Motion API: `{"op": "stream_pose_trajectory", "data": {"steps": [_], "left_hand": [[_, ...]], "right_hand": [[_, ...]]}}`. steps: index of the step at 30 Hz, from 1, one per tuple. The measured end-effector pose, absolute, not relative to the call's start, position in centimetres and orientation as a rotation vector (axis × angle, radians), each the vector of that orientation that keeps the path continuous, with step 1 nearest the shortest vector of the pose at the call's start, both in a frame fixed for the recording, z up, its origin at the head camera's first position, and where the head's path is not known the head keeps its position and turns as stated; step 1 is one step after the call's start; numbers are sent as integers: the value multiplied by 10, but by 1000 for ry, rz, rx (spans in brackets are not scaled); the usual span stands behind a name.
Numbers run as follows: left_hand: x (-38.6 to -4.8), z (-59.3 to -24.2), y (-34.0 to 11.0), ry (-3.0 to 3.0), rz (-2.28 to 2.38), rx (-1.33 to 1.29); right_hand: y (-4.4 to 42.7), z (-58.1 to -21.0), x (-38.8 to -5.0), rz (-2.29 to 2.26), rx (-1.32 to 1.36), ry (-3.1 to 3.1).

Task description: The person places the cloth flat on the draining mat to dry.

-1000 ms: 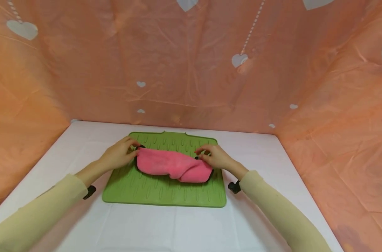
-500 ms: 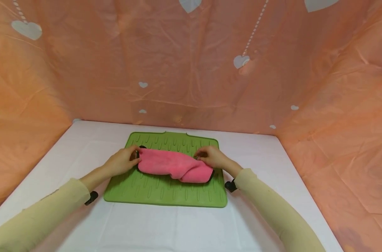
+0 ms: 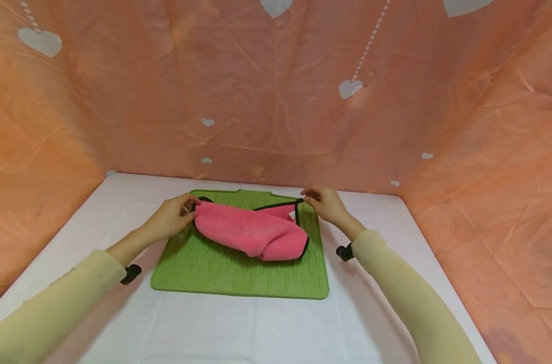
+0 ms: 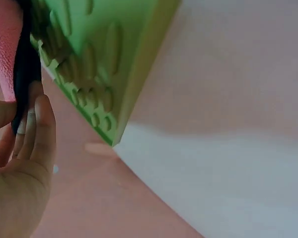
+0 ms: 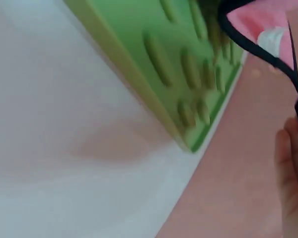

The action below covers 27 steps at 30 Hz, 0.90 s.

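A pink cloth [image 3: 248,230] with black edging lies folded and partly lifted over a ribbed green mat [image 3: 239,285] in the head view. My left hand [image 3: 168,218] pinches its left edge; the left wrist view shows the thumb and fingers on the black border [image 4: 27,64]. At the back right, my right hand [image 3: 328,206] holds a raised corner by its black trim. A small white tag [image 5: 271,41] shows on the cloth in the right wrist view. Part of the cloth's underside is hidden by its front fold.
The mat rests on a table with a white cover [image 3: 253,328]. Orange sheeting with pale hearts [image 3: 276,126] rises behind and at both sides. Small black devices [image 3: 131,274] sit at both wrists.
My right hand has moved back and right, pulling a cloth corner out so the inner layer and tag show. My left hand has raised the left edge slightly and shifted back.
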<state>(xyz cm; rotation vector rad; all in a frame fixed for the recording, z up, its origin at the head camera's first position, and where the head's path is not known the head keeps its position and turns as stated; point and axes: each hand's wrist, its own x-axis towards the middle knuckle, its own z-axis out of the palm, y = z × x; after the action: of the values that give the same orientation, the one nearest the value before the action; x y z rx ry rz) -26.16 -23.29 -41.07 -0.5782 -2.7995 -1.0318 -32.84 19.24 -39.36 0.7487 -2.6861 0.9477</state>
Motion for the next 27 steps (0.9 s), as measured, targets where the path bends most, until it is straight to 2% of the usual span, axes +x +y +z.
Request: {"op": "stream_pose_trajectory", "data": {"steps": [5,10,19,27], "left_hand": [[-271,-404,-233,-2789,-1045,-578],[-282,-405,-230,-2798,-1046,-542],[-300,-418,-218,-2923,-1000,-578],[-285,-420,-219,-2896,-873,-605]], "right_hand": [[202,-388,-340,1002,552,-2613],[205,-398,-347,1053,449,-2601],[203,-422,-349,1029,374,-2768],[208,-413,-327,998,475,-2709]]}}
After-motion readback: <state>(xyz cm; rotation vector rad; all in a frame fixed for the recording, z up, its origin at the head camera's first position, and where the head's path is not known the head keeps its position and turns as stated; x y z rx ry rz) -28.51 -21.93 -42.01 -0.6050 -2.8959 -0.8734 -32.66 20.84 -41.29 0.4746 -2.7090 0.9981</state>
